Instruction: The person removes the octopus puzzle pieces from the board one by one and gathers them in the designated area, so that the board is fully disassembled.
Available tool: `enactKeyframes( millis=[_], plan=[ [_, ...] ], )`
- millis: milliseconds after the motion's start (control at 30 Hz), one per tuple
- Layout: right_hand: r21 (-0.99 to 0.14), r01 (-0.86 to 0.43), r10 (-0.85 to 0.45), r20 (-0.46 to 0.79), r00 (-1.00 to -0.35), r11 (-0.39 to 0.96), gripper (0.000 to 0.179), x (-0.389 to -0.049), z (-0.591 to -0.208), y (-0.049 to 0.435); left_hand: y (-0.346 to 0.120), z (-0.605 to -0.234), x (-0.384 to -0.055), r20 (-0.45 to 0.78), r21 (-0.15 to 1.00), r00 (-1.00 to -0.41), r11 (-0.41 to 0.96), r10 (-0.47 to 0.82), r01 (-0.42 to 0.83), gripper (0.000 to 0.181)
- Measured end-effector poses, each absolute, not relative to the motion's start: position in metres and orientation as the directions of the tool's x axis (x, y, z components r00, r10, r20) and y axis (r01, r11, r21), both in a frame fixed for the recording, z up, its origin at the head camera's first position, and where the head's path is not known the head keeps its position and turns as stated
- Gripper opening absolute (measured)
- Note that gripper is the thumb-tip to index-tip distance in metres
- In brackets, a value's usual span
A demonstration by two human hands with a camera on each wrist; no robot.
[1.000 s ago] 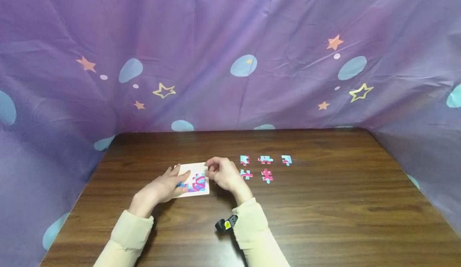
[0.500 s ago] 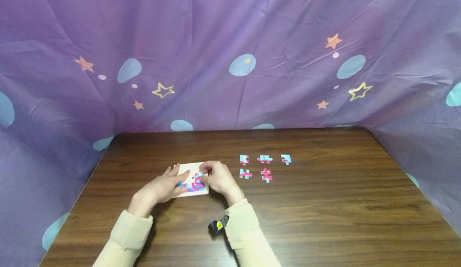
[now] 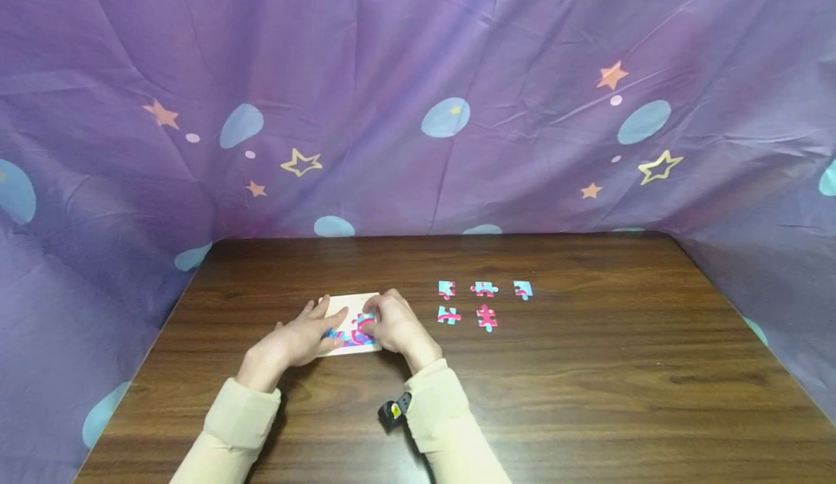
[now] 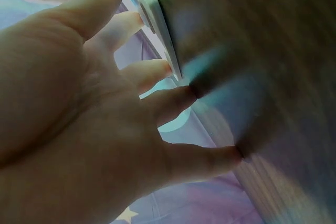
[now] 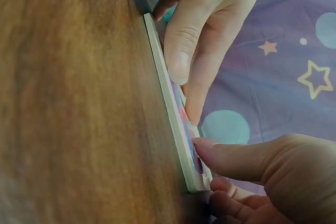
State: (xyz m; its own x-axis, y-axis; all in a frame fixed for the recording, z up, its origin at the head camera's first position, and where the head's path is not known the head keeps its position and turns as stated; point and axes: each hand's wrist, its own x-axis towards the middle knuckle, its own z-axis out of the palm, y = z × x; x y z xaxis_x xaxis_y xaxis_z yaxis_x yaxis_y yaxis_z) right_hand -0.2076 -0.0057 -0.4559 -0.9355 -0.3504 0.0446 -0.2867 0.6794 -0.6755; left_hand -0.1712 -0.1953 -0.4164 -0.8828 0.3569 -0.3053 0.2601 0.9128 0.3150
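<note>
- So, leftmost: left hand [image 3: 302,335], fingers straight and spread, clasping nothing; some fingers over the tray, outer fingertips apparently down on the dark brown wood-grain counter [image 3: 588,368].
- Next, flat white squarish tray [image 3: 353,302] between the hands, both touching; no clear long axis. Bare white shows on its far side.
- Blue, pink and purple puzzle pieces [image 3: 358,337] sit in the tray's near and right part; partly covered.
- Right hand [image 3: 398,326] over the tray's right edge, thumb on the pieces, other fingers curled. Cannot tell if it pinches a piece.
- Key relation, by my read: right thumb meets the pieces directly; left hand is off to their left. Right hand is nearer.
- Loose pieces, all right of the right hand, well apart from the tray: blue-and-pink corner piece [image 3: 447,289] above blue piece with pink band [image 3: 448,316], then blue-pink edge piece [image 3: 484,289] above mostly pink piece [image 3: 486,317], then pale blue corner piece [image 3: 525,289].
</note>
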Motion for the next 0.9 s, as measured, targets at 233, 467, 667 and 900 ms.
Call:
enactKeyframes(
  millis=[233, 467, 667, 900],
  plan=[
    [-0.666, -0.285, -0.366, 0.019, -0.93, 0.689, 0.023, -0.2084, -0.4544, -0.0058, -0.1941, -0.4162, -0.1719, -0.331, 0.312, -0.879, 0.919, 0.342, 0.24, 0.058],
    [-0.664, -0.299, -0.37, 0.036, -0.928, 0.686, 0.026, -0.2092, -0.4572, -0.0068, -0.1963, -0.4187, -0.1719, -0.345, 0.326, -0.878, 0.919, 0.332, 0.22, 0.058],
    [-0.689, -0.282, -0.352, 0.042, -0.935, 0.668, 0.027, -0.2091, -0.4567, -0.0081, -0.1976, -0.4191, -0.1714, -0.353, 0.331, -0.878, 0.921, 0.324, 0.206, 0.058],
    [-0.74, -0.303, -0.336, 0.11, -0.935, 0.6, 0.025, -0.2098, -0.461, -0.0078, -0.1966, -0.4173, -0.1713, -0.359, 0.337, -0.875, 0.919, 0.325, 0.203, 0.058]
  ],
)
